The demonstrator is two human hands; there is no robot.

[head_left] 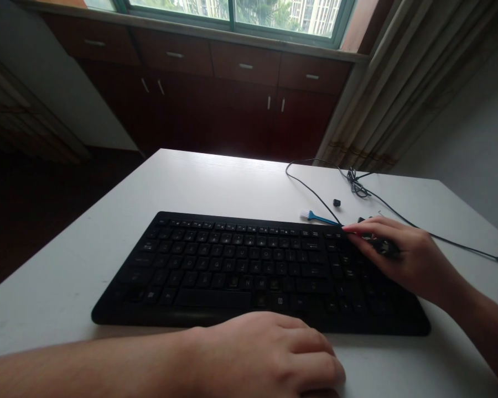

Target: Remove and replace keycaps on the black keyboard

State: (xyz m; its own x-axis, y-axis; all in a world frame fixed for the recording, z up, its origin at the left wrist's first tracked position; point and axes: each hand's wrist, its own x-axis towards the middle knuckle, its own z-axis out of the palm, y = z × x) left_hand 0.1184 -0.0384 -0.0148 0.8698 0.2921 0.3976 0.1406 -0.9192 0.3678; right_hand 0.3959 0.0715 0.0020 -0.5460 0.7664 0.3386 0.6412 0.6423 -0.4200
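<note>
A black keyboard (pixel 228 262) lies on the white table, with a few keycaps gone from its lower rows. Over its upper right corner, my right hand (pixel 406 251) is closed, thumb and forefinger together beside the end of a blue brush (pixel 321 217) with white bristles. A dark patterned thing (pixel 384 247) shows under that palm; its kind is unclear. My left hand (pixel 274 354) rests at the keyboard's front edge with fingers curled together. Its fingertips are hidden, so anything in them cannot be seen.
A loose black keycap (pixel 336 203) sits behind the brush. Thin black cable (pixel 359 185) lies in a tied coil and runs along the table's right side. Beyond the white table (pixel 207 171) stand dark red cabinets (pixel 216 110) below a window.
</note>
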